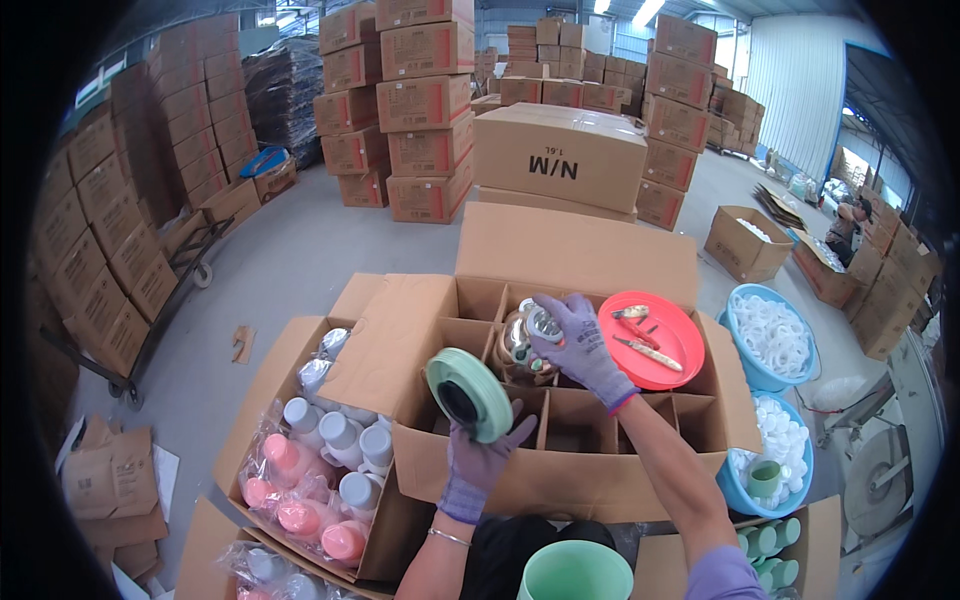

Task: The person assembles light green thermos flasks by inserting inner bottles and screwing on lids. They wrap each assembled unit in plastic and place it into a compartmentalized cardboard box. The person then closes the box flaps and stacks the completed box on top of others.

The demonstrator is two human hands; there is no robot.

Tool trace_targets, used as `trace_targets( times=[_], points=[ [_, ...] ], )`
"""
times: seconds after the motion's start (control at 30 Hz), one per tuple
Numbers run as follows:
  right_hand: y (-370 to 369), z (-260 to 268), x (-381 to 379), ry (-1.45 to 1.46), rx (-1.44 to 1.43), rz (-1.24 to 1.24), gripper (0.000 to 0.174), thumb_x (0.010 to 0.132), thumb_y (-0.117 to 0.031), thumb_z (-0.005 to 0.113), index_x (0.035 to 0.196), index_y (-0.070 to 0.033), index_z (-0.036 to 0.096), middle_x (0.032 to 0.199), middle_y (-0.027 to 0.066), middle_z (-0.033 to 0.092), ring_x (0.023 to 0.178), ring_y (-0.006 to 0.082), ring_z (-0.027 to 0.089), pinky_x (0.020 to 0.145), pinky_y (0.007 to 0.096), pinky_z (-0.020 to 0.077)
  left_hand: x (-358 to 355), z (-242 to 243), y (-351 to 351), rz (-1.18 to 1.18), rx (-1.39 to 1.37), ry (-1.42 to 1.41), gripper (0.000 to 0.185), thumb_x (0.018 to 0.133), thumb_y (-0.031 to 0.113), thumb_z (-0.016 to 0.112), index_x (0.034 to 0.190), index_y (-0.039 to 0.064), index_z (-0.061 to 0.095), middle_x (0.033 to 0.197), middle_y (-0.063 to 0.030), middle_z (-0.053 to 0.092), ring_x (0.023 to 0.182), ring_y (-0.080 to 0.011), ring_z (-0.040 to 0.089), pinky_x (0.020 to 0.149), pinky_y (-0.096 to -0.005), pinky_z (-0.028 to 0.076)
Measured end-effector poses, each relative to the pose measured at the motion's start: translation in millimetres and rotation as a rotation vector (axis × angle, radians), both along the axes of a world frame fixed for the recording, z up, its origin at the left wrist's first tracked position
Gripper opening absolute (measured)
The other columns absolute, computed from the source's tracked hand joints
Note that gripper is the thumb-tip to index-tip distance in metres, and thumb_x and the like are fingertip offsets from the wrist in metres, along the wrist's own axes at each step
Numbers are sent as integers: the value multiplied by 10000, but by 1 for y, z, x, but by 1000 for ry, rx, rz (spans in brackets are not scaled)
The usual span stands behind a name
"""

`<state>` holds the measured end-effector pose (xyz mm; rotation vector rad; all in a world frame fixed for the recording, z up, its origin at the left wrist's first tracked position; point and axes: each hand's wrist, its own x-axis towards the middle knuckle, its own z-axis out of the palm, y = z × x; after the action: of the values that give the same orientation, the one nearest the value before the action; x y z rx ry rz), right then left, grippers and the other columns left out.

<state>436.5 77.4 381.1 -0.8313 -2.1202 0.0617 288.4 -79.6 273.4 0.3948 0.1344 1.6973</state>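
Note:
My left hand (480, 457), in a grey-purple knit glove, holds a pale green round plastic part (480, 390) with a dark centre, tilted on edge above the divided carton (517, 480). My gloved right hand (581, 349) grips a clear ring-shaped piece (544, 324) at the top of a shiny, mirror-like flask liner (517, 337) standing in a carton compartment. Just right of that hand, a red plastic dish (675, 322) rests on the carton with a knife (649, 354) and other small tools in it. Near my lap stands a green plastic cylinder (576, 574), open at the top.
At left, a carton (270, 367) holds white and pink bagged flasks (300, 517). Blue basins (724, 480) at right hold white plastic parts (772, 319). Green cups (784, 532) lie in a lower-right carton. Boxes (559, 161) stand ahead; a person (847, 229) sits far right.

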Motion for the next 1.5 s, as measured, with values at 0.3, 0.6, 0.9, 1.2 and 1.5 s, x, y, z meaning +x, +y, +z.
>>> trace_targets(
  times=[0.3, 0.6, 0.9, 1.2, 1.5],
  points=[
    [-180, 41, 77, -192, 391, 146, 654, 633, -437, 811, 1226, -269, 591, 1296, 96, 463, 1269, 343, 410, 1122, 632, 229, 40, 27, -10, 86, 65, 669, 488, 972, 382, 543, 1314, 41, 477, 1269, -142, 570, 1137, -286, 598, 937, -413, 528],
    [-246, -23, 128, 328, -467, 66, 861, 742, -184, 786, 1463, 1, 352, 1431, 221, 394, 1341, 346, 400, 1118, 406, 345, 51, -13, -119, 348, 198, 1468, 597, 908, 168, 659, 1432, -6, 433, 1398, -164, 524, 1289, -300, 509, 1110, -413, 382],
    [-267, -38, 131, -38, -1200, 451, 465, 821, -341, 748, 1160, -35, 659, 1118, 150, 647, 1075, 253, 627, 957, 354, 483, 32, -18, -201, -282, -381, -90, 543, 991, 432, 481, 1303, -8, 536, 1265, -169, 625, 1224, -357, 573, 1077, -473, 452],
    [-276, -26, 98, -58, -325, 159, 495, 842, -321, 717, 1221, -29, 593, 1188, 233, 588, 1104, 365, 589, 942, 463, 471, 47, 44, -148, 76, -300, 438, 462, 1025, 345, 511, 1380, 54, 469, 1335, -106, 569, 1205, -227, 585, 994, -456, 509],
    [-250, -38, 108, 642, -1033, 365, 386, 972, -178, 563, 1322, -28, 499, 1173, 112, 601, 1053, 166, 591, 936, 323, 505, 74, 78, -119, 452, 613, 1679, 741, 736, 407, 795, 1365, 85, 573, 1490, -186, 428, 1382, -387, 380, 1120, -468, 346]
  ],
)
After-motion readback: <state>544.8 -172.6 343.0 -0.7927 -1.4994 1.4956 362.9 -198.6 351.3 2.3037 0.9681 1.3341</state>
